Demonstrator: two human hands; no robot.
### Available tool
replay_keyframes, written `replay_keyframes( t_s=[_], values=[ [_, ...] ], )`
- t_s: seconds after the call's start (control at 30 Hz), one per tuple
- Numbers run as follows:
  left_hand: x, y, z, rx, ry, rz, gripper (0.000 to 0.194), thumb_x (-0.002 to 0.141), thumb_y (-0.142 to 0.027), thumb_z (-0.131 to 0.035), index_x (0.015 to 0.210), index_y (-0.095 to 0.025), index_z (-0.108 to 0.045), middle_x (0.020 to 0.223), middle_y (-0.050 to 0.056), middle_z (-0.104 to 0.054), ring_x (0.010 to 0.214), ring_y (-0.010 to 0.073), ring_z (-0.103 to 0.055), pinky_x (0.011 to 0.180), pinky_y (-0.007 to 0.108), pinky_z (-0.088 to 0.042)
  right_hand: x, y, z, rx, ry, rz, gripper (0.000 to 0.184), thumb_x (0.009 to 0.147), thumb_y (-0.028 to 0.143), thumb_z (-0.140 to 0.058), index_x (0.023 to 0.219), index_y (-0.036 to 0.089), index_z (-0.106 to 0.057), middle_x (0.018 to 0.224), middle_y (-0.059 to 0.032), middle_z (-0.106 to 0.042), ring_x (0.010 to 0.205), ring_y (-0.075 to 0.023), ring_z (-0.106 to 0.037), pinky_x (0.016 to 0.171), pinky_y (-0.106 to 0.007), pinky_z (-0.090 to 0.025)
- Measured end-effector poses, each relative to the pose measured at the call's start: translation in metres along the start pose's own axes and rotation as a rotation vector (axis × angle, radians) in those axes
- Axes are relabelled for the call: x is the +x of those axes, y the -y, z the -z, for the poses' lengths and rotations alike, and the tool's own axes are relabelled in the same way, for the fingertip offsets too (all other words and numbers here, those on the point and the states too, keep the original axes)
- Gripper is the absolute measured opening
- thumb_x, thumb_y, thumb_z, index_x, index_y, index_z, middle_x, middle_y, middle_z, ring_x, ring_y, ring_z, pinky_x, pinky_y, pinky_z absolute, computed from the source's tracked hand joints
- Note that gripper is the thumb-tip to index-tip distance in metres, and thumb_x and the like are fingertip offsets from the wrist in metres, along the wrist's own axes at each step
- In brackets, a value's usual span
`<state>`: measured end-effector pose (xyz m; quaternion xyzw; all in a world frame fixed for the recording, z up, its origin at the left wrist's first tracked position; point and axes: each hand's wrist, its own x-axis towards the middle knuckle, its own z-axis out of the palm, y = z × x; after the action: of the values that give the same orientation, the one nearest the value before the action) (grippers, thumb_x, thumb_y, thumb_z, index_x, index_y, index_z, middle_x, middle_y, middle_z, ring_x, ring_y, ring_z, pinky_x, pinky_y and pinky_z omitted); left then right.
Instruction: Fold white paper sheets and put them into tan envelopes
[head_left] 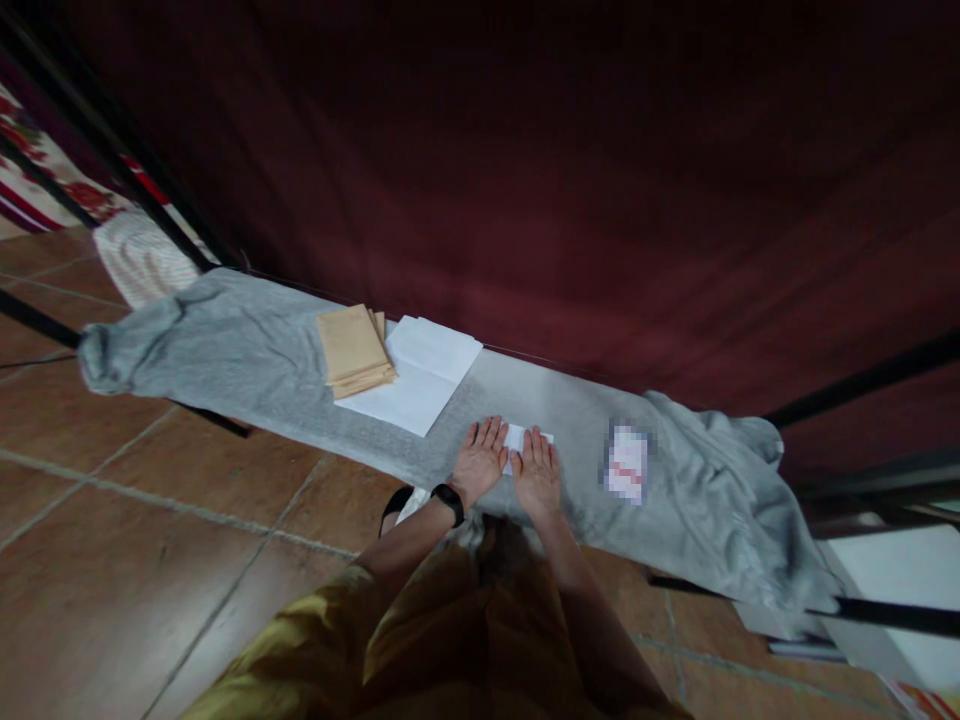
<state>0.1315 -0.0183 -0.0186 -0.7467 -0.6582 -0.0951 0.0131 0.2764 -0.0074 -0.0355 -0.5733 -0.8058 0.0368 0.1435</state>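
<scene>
Left grip [480, 464] and right grip [538, 480] press white paper [517, 438] near an illegible card [628, 463].

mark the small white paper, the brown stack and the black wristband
Small white paper [515, 440], head view: its exposed middle
Brown stack [352, 342], head view: its top piece
Black wristband [451, 504], head view: its outer face

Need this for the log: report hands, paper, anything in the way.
Left hand, right hand: palms down on small white paper. Paper on grey cloth, partly hidden by hands. Nothing seen blocking either hand.
</scene>
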Motion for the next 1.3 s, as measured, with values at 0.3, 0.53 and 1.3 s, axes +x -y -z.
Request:
replay_keyframes(
  t_s=[0.3,0.53,1.3],
  values=[
    [-0.005,0.006,0.003,-0.019,-0.021,0.034,0.059,0.104,-0.04,-0.028,0.153,-0.01,-0.038,0.161,0.013,-0.037,0.151,0.0244,-0.029,0.125,0.046,-0.021,-0.008,-0.013,-0.007,-0.03,-0.123,-0.035,0.06,0.106,0.039,-0.031,0.154,0.004,-0.036,0.157,-0.0195,-0.042,0.148,-0.0286,-0.035,0.12,-0.048,-0.025],
    [-0.013,0.013,0.008,-0.026,-0.016,0.051,0.06,0.104,-0.043,-0.027,0.154,-0.011,-0.037,0.161,0.013,-0.037,0.151,0.0248,-0.03,0.125,0.047,-0.021,-0.013,-0.023,-0.007,-0.035,-0.187,-0.016,0.06,0.106,0.04,-0.033,0.153,0.004,-0.037,0.155,-0.0212,-0.044,0.144,-0.0291,-0.04,0.119,-0.048,-0.028],
    [-0.004,0.006,0.002,-0.043,-0.025,-0.001,0.059,0.104,-0.039,-0.028,0.155,-0.011,-0.035,0.16,0.013,-0.037,0.151,0.0235,-0.03,0.125,0.045,-0.024,-0.013,-0.019,0.002,0.026,-0.166,-0.04,0.058,0.104,0.033,-0.036,0.154,0.005,-0.036,0.155,-0.0192,-0.044,0.144,-0.0293,-0.041,0.12,-0.048,-0.027]
  ],
)
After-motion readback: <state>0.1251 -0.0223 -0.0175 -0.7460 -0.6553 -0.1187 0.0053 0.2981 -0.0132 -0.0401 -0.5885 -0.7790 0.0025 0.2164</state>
